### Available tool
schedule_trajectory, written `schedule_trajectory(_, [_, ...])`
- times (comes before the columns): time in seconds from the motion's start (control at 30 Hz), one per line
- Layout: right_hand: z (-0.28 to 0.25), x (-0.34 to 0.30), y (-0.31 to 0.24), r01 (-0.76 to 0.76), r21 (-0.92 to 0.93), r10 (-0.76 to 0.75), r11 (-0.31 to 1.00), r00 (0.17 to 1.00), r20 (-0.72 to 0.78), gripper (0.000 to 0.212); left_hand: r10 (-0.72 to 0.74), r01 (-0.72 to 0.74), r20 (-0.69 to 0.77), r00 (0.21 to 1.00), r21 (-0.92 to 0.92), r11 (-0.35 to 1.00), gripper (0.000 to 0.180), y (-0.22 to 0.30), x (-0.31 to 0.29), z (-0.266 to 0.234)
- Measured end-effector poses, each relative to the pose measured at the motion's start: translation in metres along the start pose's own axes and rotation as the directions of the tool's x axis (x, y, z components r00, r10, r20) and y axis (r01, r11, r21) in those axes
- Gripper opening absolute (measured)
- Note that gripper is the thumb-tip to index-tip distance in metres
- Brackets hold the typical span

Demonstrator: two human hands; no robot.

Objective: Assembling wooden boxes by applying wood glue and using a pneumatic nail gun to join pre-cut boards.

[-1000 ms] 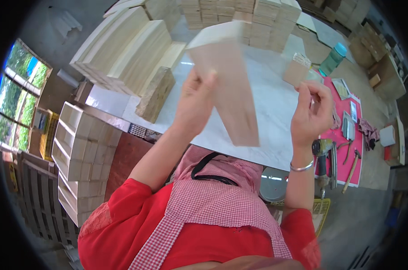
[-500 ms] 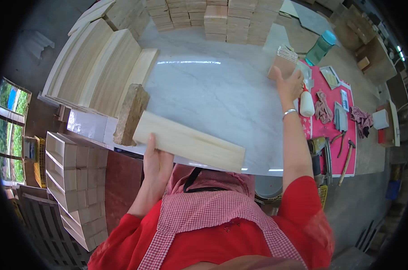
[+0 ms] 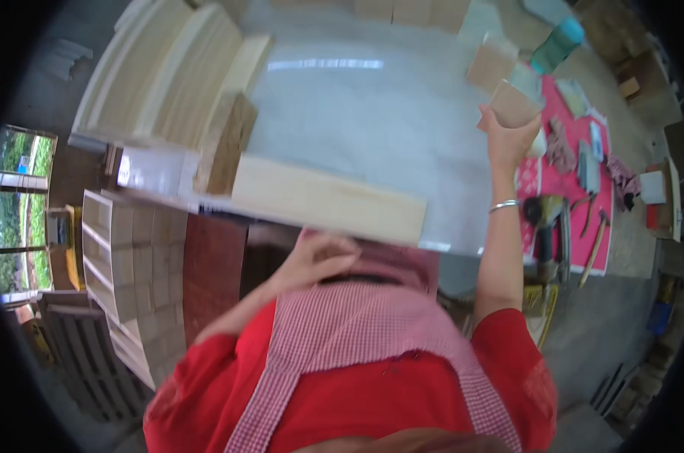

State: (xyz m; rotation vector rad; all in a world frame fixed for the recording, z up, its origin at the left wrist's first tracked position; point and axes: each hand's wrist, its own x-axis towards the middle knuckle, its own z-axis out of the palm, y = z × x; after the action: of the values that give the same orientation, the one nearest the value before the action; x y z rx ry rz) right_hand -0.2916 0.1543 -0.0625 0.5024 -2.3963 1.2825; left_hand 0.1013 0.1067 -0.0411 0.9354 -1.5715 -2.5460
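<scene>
At the right side of the table, my right hand (image 3: 511, 136) is closed round a small square wooden panel (image 3: 514, 104), lifted off a stack of like panels (image 3: 493, 62) just beyond it. My left hand (image 3: 321, 260) hovers before my apron, just off the table's front edge, holding nothing, its fingers loosely bent and somewhat blurred. A long pale wooden board (image 3: 327, 198) lies along that front edge, touched by neither hand. Its left end sits against a rough brown block (image 3: 227, 143).
Several long boards (image 3: 161, 75) lean in a row at the table's left. A white glue bottle (image 3: 538, 143), partly hidden by my right hand, stands by a pink cloth (image 3: 534, 181) with rags and a hammer (image 3: 594, 249). Beyond is a teal bottle (image 3: 557, 45). Stacked wooden boxes (image 3: 130, 257) stand lower left.
My right hand has taken a square panel from the stack and drawn it nearer. My left hand has let go of the long board and moved right, off the table edge. The view has shifted.
</scene>
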Motion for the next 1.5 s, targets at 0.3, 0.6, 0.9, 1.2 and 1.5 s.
schedule_trajectory(0.3, [-0.105, -0.164, 0.012, 0.020, 0.246, -0.064, 0.969, 0.983, 0.172, 0.020, 0.457, -0.379, 0.510, 0.728, 0.856, -0.352, 0.087, 0.026, 0.119, 0.049])
schedule_trajectory(0.6, [-0.105, -0.188, 0.001, 0.133, 0.204, -0.201, 0.970, 0.910, 0.363, 0.020, 0.380, -0.337, 0.413, 0.828, 0.907, -0.251, 0.089, 0.060, 0.124, 0.053])
schedule_trajectory(0.9, [-0.064, -0.186, -0.021, 0.157, 0.217, -0.238, 0.964, 0.874, 0.424, 0.063, 0.509, -0.552, 0.514, 0.690, 0.829, -0.088, 0.088, 0.097, 0.116, 0.052])
schedule_trajectory(1.2, [-0.058, -0.187, -0.022, 0.142, 0.216, -0.226, 0.966, 0.871, 0.437, 0.070, 0.452, -0.524, 0.519, 0.726, 0.842, -0.125, 0.084, 0.109, 0.123, 0.061])
schedule_trajectory(1.5, [-0.059, -0.187, -0.022, 0.139, 0.202, -0.219, 0.970, 0.861, 0.460, 0.071, 0.445, -0.523, 0.508, 0.737, 0.846, -0.102, 0.083, 0.109, 0.125, 0.061])
